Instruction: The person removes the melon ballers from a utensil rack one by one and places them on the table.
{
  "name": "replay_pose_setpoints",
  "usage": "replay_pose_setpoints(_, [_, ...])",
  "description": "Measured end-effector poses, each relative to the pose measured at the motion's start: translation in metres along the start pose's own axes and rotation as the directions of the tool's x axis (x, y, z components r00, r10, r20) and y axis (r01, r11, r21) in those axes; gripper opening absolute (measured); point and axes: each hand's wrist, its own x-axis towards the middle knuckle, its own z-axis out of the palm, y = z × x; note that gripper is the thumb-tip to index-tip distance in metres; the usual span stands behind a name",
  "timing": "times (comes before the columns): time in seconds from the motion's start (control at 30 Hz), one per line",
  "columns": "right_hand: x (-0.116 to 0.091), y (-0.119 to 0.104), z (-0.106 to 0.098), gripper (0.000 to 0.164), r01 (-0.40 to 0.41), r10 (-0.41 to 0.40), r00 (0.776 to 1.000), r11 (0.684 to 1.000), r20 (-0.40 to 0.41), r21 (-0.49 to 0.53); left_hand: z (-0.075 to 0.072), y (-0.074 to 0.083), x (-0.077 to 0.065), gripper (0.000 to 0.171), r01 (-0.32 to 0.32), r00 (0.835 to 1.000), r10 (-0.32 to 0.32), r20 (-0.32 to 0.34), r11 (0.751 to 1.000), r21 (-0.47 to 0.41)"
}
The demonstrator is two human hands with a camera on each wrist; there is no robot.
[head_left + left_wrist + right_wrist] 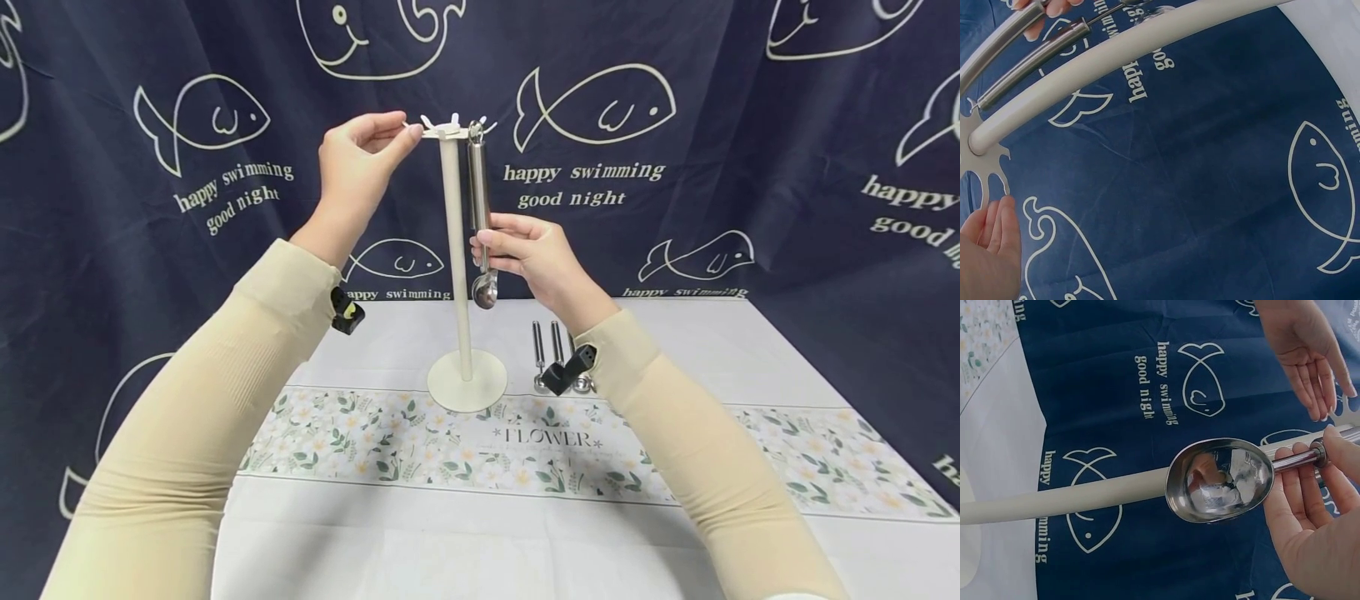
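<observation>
A cream utensil rack [457, 258] stands upright, with a round base and a ring of hooks on top. My left hand [363, 162] pinches the tip of a hook at the rack's left, thumb apart from the fingers. My right hand [528, 250] holds a metal ice cream scoop [1219, 481] low on its handle, bowl downward. The scoop's top end is up at a hook on the rack's right side. In the left wrist view, a second metal utensil [1032, 64] with a slimmer handle hangs from the rack beside the scoop.
Several metal utensils [557, 343] lie on the white table [390, 533] right of the rack's base, partly hidden by the right wrist camera. A floral runner [450, 450] crosses the table. A dark blue fish-print curtain [585, 108] hangs behind.
</observation>
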Motion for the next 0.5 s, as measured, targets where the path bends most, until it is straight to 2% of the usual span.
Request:
replay_pose_setpoints(0.17, [-0.0013, -0.0025, 0.0002, 0.033, 0.019, -0.019, 1.0, 0.999, 0.004, 0.026, -0.0003, 0.0002, 0.0, 0.039, 0.008, 1.0, -0.008, 0.004, 1.0, 0.005])
replay_pose_setpoints(0.5, [-0.0039, -0.0033, -0.0036, 0.035, 0.021, -0.021, 1.0, 1.0, 0.003, 0.02, -0.0004, 0.0002, -0.0002, 0.034, -0.025, 1.0, 0.025, -0.015, 0.999, 0.048])
